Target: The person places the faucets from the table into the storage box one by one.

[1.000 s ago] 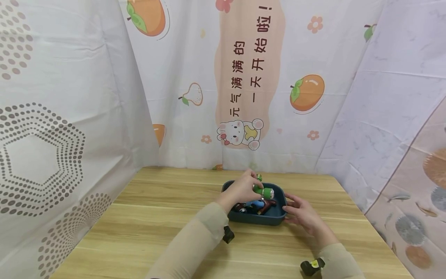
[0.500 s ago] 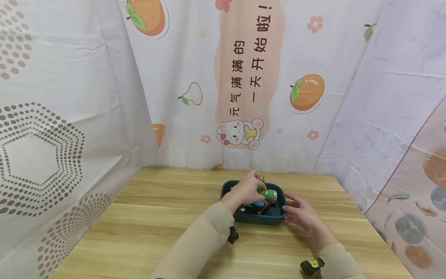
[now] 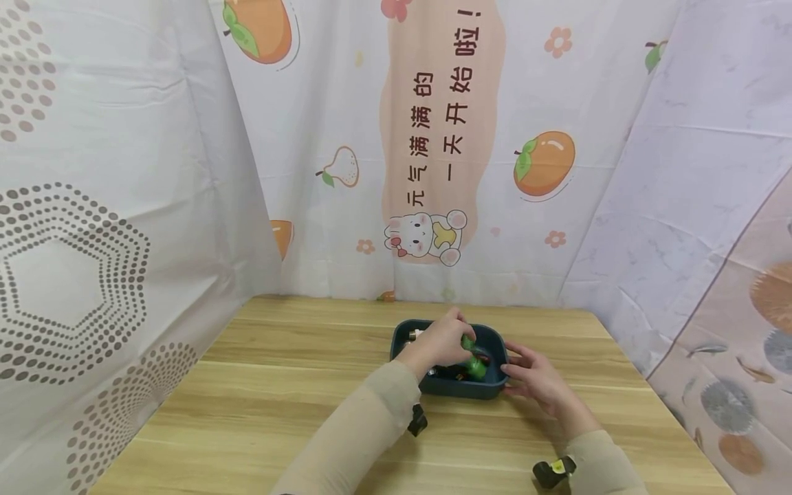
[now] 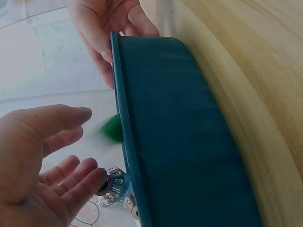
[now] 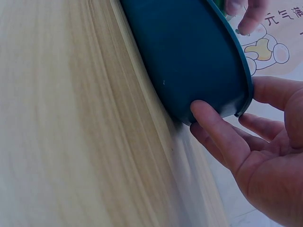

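Observation:
A dark teal plastic tray (image 3: pixel 458 390) with rounded corners stands on the table, several small things inside. My left hand (image 3: pixel 442 342) is over it, and in the left wrist view its fingers are spread with nothing between them. Just past those fingertips a green thing (image 4: pixel 112 128) shows, blurred, at the tray's rim; its kind is unclear. In the head view this green thing (image 3: pixel 476 368) lies partly inside the tray, near its right end. My right hand (image 3: pixel 535 378) holds the tray's right end, thumb on the outer wall (image 5: pixel 189 61) and fingers around the corner.
Beside the left fingers, a silver ring with numbers (image 4: pixel 113 187) pokes above the tray's rim. Small white and brass-coloured pieces (image 3: pixel 414 335) lie at the tray's left end. The wooden table (image 3: pixel 260 385) runs back to a printed curtain (image 3: pixel 334 227).
The green thing has gone from my left hand's grip down into the tray, and its fingers have opened. That hand has shifted slightly right. My right hand stays at the tray's end.

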The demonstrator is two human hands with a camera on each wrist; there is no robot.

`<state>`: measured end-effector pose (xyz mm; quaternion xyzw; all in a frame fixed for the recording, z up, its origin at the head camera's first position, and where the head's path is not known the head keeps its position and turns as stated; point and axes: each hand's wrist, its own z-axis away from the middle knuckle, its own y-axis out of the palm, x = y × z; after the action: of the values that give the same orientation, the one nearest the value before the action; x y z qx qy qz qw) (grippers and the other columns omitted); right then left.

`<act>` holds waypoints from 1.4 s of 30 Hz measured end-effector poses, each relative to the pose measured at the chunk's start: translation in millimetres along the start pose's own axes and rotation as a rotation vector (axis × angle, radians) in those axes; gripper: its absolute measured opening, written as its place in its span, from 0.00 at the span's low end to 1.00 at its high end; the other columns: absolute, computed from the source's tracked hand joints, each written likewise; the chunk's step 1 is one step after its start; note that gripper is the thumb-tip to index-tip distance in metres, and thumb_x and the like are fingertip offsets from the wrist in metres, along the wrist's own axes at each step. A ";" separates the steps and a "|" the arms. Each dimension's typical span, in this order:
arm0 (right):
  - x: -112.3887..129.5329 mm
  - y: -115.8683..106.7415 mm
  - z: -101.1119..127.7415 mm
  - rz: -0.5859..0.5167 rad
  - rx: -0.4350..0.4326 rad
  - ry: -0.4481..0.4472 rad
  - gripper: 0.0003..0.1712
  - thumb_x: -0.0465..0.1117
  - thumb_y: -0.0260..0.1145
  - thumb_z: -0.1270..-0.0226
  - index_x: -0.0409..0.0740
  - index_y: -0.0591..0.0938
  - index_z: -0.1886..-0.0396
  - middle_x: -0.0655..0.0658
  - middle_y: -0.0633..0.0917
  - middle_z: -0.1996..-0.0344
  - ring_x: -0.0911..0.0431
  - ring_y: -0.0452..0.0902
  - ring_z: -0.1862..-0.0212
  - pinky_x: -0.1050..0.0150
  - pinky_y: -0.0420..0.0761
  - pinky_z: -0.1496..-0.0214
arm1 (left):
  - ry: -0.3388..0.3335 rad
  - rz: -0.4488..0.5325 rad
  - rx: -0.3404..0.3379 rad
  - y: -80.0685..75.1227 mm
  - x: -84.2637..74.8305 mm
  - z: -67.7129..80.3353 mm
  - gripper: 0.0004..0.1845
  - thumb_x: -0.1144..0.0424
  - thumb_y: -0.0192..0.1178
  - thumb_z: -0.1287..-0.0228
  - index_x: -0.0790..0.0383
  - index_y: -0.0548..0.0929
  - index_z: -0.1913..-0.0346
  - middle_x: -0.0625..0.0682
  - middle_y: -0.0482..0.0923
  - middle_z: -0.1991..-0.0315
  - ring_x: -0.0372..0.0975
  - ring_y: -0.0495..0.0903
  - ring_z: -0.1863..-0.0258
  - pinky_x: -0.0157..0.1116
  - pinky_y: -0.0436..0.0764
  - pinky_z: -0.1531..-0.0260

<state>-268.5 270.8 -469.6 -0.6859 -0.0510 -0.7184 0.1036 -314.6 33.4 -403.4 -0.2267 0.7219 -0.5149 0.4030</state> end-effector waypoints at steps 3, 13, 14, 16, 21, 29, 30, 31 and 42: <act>1.1 0.0 1.0 0.003 0.004 0.004 0.41 0.34 0.62 0.24 0.32 0.53 0.20 0.18 0.62 0.30 0.40 0.78 0.40 0.45 0.84 0.49 | -0.013 0.016 -0.005 0.3 1.1 0.1 0.17 0.55 0.73 0.37 0.49 0.88 0.46 0.45 0.68 0.45 0.35 0.74 0.55 0.33 0.79 0.54; 3.0 1.3 3.6 0.010 0.010 0.000 0.41 0.33 0.61 0.24 0.31 0.52 0.20 0.17 0.61 0.30 0.39 0.77 0.40 0.43 0.83 0.48 | -0.045 0.082 -0.014 -7.3 0.4 7.0 0.19 0.53 0.71 0.35 0.49 0.86 0.42 0.44 0.68 0.42 0.33 0.75 0.57 0.35 0.80 0.56; 3.0 1.3 3.7 0.011 0.011 0.001 0.40 0.33 0.61 0.24 0.31 0.52 0.20 0.17 0.61 0.30 0.38 0.77 0.40 0.43 0.83 0.48 | -0.047 0.084 -0.016 -8.9 0.8 8.3 0.20 0.52 0.71 0.35 0.49 0.86 0.42 0.44 0.68 0.42 0.34 0.75 0.57 0.35 0.80 0.56; 3.9 1.4 4.2 0.007 0.009 0.001 0.40 0.33 0.61 0.24 0.31 0.52 0.20 0.17 0.61 0.30 0.38 0.77 0.39 0.43 0.83 0.48 | -0.046 0.078 -0.019 -12.2 2.3 10.3 0.20 0.51 0.70 0.34 0.49 0.85 0.41 0.44 0.67 0.41 0.34 0.76 0.55 0.36 0.80 0.54; 9.6 -1.1 7.1 -0.005 -0.005 0.002 0.41 0.33 0.60 0.24 0.31 0.51 0.20 0.18 0.59 0.29 0.35 0.75 0.38 0.44 0.82 0.45 | -0.002 0.064 -0.047 -20.3 10.1 11.8 0.20 0.50 0.68 0.32 0.48 0.84 0.39 0.47 0.67 0.39 0.38 0.75 0.48 0.39 0.79 0.49; 18.4 -7.0 5.4 0.007 0.011 -0.046 0.42 0.34 0.60 0.23 0.31 0.49 0.20 0.19 0.59 0.28 0.36 0.71 0.34 0.48 0.80 0.41 | 0.058 0.095 -0.125 -41.0 20.1 22.3 0.18 0.54 0.67 0.31 0.49 0.84 0.41 0.49 0.69 0.40 0.40 0.76 0.46 0.39 0.80 0.47; 20.6 -7.6 5.5 0.020 0.013 -0.054 0.42 0.34 0.60 0.23 0.30 0.48 0.20 0.19 0.59 0.28 0.37 0.71 0.34 0.48 0.80 0.41 | 0.068 0.098 -0.137 -43.7 21.7 23.8 0.18 0.54 0.67 0.31 0.50 0.84 0.41 0.49 0.70 0.40 0.41 0.76 0.47 0.38 0.80 0.49; 22.9 -7.9 5.6 0.028 0.008 -0.058 0.42 0.34 0.60 0.23 0.31 0.49 0.20 0.19 0.60 0.28 0.37 0.71 0.34 0.49 0.80 0.41 | 0.077 0.101 -0.148 -46.4 23.3 25.4 0.18 0.55 0.67 0.31 0.50 0.84 0.41 0.49 0.70 0.41 0.40 0.77 0.49 0.37 0.80 0.51; 48.0 -16.9 9.1 0.153 -0.007 -0.104 0.41 0.38 0.61 0.23 0.34 0.53 0.20 0.22 0.62 0.28 0.31 0.62 0.29 0.44 0.79 0.40 | 0.119 0.070 -0.268 -70.5 41.2 46.1 0.19 0.56 0.69 0.33 0.51 0.84 0.41 0.48 0.74 0.43 0.39 0.79 0.54 0.36 0.81 0.56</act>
<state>-265.2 285.4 -420.1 -0.7244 -0.0013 -0.6721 0.1532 -306.8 -48.9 -359.1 -0.2225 0.8141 -0.4120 0.3434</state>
